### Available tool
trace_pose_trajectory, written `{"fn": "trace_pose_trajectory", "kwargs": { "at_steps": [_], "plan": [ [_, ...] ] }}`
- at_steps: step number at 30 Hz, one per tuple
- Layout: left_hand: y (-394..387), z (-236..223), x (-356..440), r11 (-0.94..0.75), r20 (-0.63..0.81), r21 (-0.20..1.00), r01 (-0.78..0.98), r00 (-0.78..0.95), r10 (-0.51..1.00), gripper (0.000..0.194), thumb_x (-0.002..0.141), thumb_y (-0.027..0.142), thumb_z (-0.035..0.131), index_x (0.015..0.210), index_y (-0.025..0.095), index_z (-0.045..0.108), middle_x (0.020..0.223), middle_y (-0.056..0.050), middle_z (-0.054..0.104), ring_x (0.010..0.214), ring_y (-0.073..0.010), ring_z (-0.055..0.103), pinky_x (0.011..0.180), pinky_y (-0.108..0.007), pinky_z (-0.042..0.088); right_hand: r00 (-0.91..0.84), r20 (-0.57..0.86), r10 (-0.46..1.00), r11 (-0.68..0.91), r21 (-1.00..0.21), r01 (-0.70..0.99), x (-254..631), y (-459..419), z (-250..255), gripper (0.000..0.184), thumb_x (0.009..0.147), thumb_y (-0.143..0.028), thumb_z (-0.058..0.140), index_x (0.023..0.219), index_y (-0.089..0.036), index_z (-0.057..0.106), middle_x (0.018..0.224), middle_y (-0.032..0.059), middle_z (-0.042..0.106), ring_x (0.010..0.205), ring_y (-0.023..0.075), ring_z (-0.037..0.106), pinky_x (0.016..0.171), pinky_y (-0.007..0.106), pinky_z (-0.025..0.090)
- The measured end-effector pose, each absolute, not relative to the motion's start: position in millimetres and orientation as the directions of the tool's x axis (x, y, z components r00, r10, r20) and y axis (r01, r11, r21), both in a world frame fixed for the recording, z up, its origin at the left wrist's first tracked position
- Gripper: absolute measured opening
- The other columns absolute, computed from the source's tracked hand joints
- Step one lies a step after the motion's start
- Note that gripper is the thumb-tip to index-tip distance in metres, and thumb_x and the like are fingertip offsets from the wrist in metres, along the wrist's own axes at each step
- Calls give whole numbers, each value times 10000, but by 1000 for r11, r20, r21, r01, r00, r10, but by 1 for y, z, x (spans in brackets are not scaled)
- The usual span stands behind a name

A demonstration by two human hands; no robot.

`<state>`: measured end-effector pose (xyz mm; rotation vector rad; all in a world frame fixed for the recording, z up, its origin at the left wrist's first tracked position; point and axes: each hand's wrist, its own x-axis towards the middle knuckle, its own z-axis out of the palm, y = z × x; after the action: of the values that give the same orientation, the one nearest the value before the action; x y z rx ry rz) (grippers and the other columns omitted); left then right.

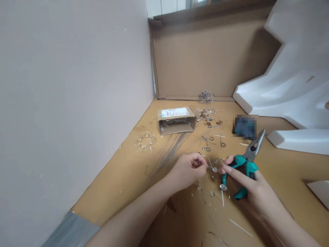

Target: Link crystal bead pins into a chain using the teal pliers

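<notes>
My left hand [189, 168] is closed in a pinch on a thin wire strung with clear beads [215, 169]. Facing it, my right hand [246, 181] has long-nose pliers [244, 164] with teal and black handles lying in its palm, their jaws pointing up and away. The right thumb and index finger also pinch the beaded wire. A clear bead [223, 187] hangs below the right fingers with a short wire end sticking down. Just beyond the hands lie several small dark rings [223, 144].
An open small cardboard box [177, 125] on its side holds clear beads. Loose straight wires [172, 151] lie before it. A beaded wire ring [145, 141] is at left. Tangled beaded wire [206, 96] sits at the back. White foam pieces [290, 79] stand at right.
</notes>
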<state>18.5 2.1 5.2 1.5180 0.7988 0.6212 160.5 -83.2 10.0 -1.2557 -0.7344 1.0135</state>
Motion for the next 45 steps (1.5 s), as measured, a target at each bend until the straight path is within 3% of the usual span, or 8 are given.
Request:
{"fn": "trace_pose_trajectory", "kwargs": {
  "at_steps": [5, 11, 17, 22, 26, 36, 41, 45],
  "plan": [
    [3, 3, 16, -109, -19, 983, 147, 673, 739, 34, 725, 176, 537, 704, 150, 545, 607, 45, 481, 547, -66, 412, 537, -190, 327, 384, 12, 923, 1, -1000, 29, 165, -85, 11, 224, 688, -408, 663, 806, -236, 582, 743, -1, 622, 774, 187, 582, 701, 264, 459],
    [-2, 8, 15, -421, 151, 877, 233, 697, 701, 74, 740, 132, 500, 728, 160, 568, 738, 13, 532, 656, -93, 480, 610, -200, 386, 304, 37, 952, -64, -947, 316, 172, -83, 8, 235, 691, -420, 627, 810, -219, 601, 745, 12, 653, 720, 194, 604, 669, 275, 482],
    [0, 5, 14, -456, 166, 858, 236, 713, 681, 74, 738, 135, 510, 734, 166, 577, 753, 5, 559, 685, -103, 512, 640, -209, 409, 276, 195, 941, 20, -846, 533, 165, -86, 7, 148, 733, -373, 569, 765, -229, 582, 719, 7, 648, 661, 183, 583, 623, 283, 472],
    [0, 6, 14, -458, 178, 853, 249, 687, 704, 59, 734, 150, 512, 759, 169, 562, 759, 6, 564, 688, -107, 518, 646, -217, 409, 362, 173, 916, 16, -918, 397, 165, -87, 10, 181, 753, -403, 552, 768, -222, 558, 688, 11, 620, 635, 177, 577, 606, 282, 468],
    [0, 7, 14, -438, 144, 855, 277, 685, 714, 48, 735, 163, 506, 758, 173, 547, 721, 17, 559, 649, -103, 502, 608, -212, 391, 308, 135, 942, 8, -925, 381, 169, -87, 12, 188, 713, -397, 598, 768, -221, 562, 683, 14, 632, 622, 179, 585, 579, 276, 480],
    [3, -6, 17, -226, 48, 959, 173, 684, 728, 42, 720, 196, 540, 738, 165, 562, 643, 30, 528, 572, -78, 443, 540, -189, 350, 424, 110, 899, -29, -951, 308, 159, -90, 18, 205, 722, -430, 597, 745, -230, 561, 667, -1, 617, 627, 171, 561, 601, 275, 463],
    [6, -4, 19, 42, -100, 994, 102, 678, 728, 135, 691, 271, 614, 713, 147, 567, 651, 6, 572, 559, -81, 473, 538, -202, 352, 371, 67, 926, 1, -985, 175, 164, -87, 15, 209, 704, -417, 638, 753, -226, 570, 689, 1, 614, 686, 169, 561, 648, 252, 455],
    [7, -1, 18, 135, -115, 990, 30, 717, 688, 170, 682, 292, 641, 687, 141, 562, 660, 10, 567, 572, -74, 490, 582, -207, 379, 331, -54, 942, -26, -996, -87, 169, -82, 6, 217, 695, -387, 666, 801, -230, 561, 706, 2, 607, 709, 172, 557, 626, 258, 454]
  ]
}}
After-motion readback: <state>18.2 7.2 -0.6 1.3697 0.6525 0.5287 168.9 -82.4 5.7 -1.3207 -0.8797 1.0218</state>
